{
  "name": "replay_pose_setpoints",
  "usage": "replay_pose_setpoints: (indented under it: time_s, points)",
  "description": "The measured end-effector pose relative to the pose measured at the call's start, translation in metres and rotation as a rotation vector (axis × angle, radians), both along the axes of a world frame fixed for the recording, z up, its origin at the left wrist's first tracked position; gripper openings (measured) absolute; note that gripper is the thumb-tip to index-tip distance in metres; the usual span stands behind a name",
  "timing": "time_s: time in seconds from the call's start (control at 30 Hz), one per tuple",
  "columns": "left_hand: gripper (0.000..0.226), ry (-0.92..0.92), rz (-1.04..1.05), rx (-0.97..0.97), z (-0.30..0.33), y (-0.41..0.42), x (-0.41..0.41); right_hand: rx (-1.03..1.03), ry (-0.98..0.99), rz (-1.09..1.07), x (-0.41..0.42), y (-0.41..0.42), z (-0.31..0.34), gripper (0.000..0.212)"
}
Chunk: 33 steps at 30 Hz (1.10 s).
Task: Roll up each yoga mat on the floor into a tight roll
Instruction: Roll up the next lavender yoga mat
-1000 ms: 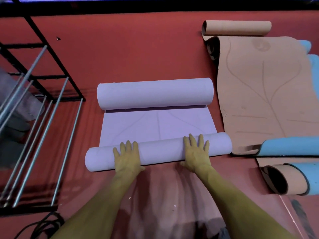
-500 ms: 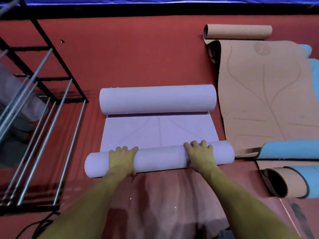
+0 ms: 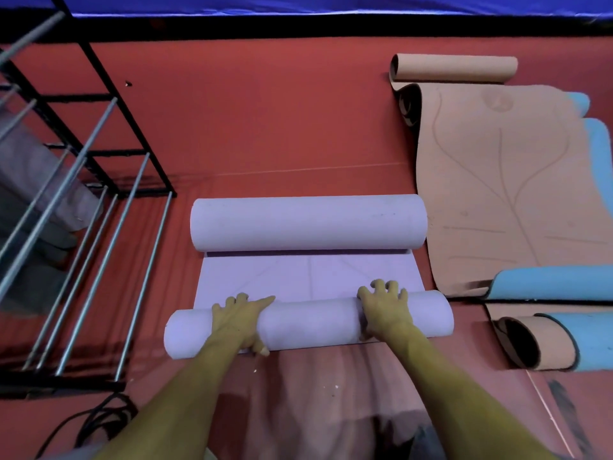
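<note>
A lavender yoga mat [image 3: 298, 277] lies on the red floor, rolled from both ends. Its far roll [image 3: 308, 224] is thick, and a short flat stretch separates it from the near roll [image 3: 308, 323]. My left hand [image 3: 242, 322] grips the near roll left of centre, fingers over the top and thumb on the near side. My right hand [image 3: 384, 310] holds it right of centre with bent fingers hooked over its far side. A tan mat [image 3: 497, 194] lies mostly flat to the right, over a blue mat [image 3: 550, 282].
A black metal rack [image 3: 83, 194] with steel bars stands at the left. A tan roll [image 3: 454, 68] lies at the far right, and a tan-and-blue roll [image 3: 564, 343] lies near my right arm. A black cable [image 3: 99, 423] coils at bottom left.
The near roll has moved forward towards the far roll, shortening the flat stretch. My fingers went from lying flat on the roll to curling over its far side.
</note>
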<state>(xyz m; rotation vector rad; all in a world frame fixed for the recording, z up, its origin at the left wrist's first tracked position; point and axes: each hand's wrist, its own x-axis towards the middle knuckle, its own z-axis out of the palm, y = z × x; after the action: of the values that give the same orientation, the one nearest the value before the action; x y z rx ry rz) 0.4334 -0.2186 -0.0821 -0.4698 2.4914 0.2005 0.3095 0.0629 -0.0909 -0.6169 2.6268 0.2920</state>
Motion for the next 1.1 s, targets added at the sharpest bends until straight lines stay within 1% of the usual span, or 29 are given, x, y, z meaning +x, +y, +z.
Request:
replay_pose_setpoints:
  time_s: [0.07, 0.13, 0.2, 0.27, 0.33, 0.4, 0.47, 0.57, 0.63, 0.73, 0.77, 0.83, 0.9, 0.97, 1.1]
  points:
    - [0.131, 0.052, 0.01, 0.012, -0.002, 0.0, 0.0, -0.019, 0.055, 0.021, -0.003, 0.002, -0.001, 0.076]
    - [0.13, 0.105, 0.009, 0.013, -0.003, 0.001, 0.0, -0.052, 0.02, 0.02, -0.007, 0.004, -0.001, 0.08]
    - [0.119, 0.159, 0.021, 0.039, -0.003, 0.001, 0.002, -0.071, -0.018, 0.015, -0.01, 0.005, 0.002, 0.085]
    - [0.101, 0.191, 0.04, 0.075, -0.001, -0.001, 0.001, -0.089, -0.017, 0.003, -0.011, 0.001, 0.006, 0.084]
    - [0.091, 0.199, 0.073, 0.129, 0.001, -0.006, -0.003, -0.12, -0.036, -0.023, -0.011, -0.005, 0.011, 0.075]
    - [0.087, 0.192, 0.093, 0.174, 0.002, -0.011, -0.009, -0.107, -0.057, 0.01, -0.014, -0.009, 0.015, 0.061]
    - [0.084, 0.186, 0.097, 0.19, 0.001, -0.015, -0.013, -0.094, -0.087, 0.03, -0.016, -0.01, 0.016, 0.056]
    - [0.088, 0.198, 0.087, 0.142, -0.001, -0.017, -0.015, -0.079, -0.056, 0.056, -0.018, -0.009, 0.014, 0.068]
    - [0.093, 0.2, 0.066, 0.098, 0.0, -0.018, -0.017, -0.094, -0.077, 0.045, -0.017, -0.009, 0.015, 0.077]
    - [0.092, 0.2, 0.063, 0.095, 0.005, -0.018, -0.023, -0.099, -0.119, 0.037, -0.013, -0.012, 0.013, 0.111]
    - [0.09, 0.201, 0.071, 0.103, 0.007, -0.017, -0.025, -0.096, -0.095, 0.035, -0.01, -0.014, 0.013, 0.115]
    - [0.08, 0.214, 0.093, 0.129, 0.008, -0.016, -0.026, -0.106, -0.028, 0.038, -0.007, -0.016, 0.007, 0.108]
    - [0.069, 0.232, 0.107, 0.141, 0.007, -0.016, -0.025, -0.128, 0.013, 0.028, -0.005, -0.018, 0.002, 0.095]
    - [0.069, 0.251, 0.1, 0.125, 0.005, -0.015, -0.025, -0.144, 0.023, 0.004, -0.005, -0.017, -0.001, 0.087]
    - [0.072, 0.256, 0.085, 0.128, 0.006, -0.017, -0.028, -0.141, 0.075, -0.011, -0.005, -0.014, -0.004, 0.088]
